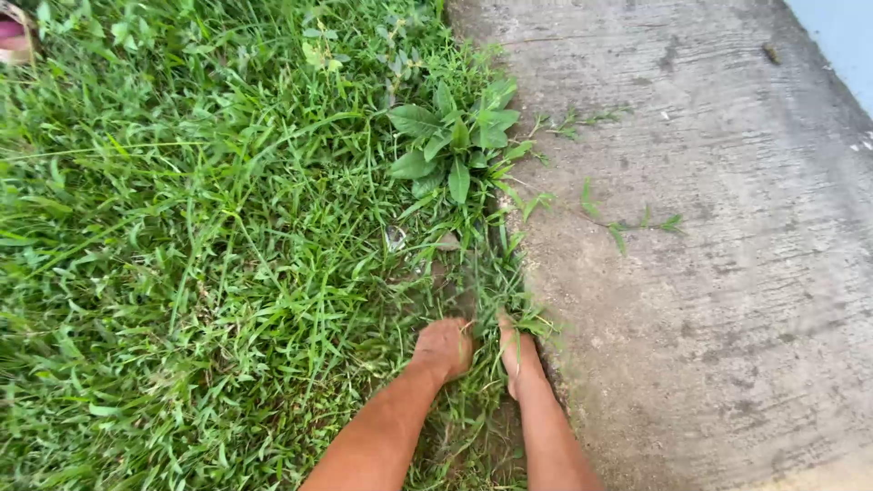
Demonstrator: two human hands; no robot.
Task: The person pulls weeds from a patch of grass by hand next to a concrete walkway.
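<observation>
At the lower centre of the frame, the left hand (444, 348) and right hand (518, 356) clench grass (486, 291) by the concrete (709, 273), where blades could likely snap, leaving roots.

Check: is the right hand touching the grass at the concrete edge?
Touching. The head view shows the right hand buried in the grass beside the concrete, blades lying over its fingers. The left hand grips the same clump.

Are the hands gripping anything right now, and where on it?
Both hands, left hand and right hand, close on a tuft of grass low at its base, beside the concrete slab.
</observation>
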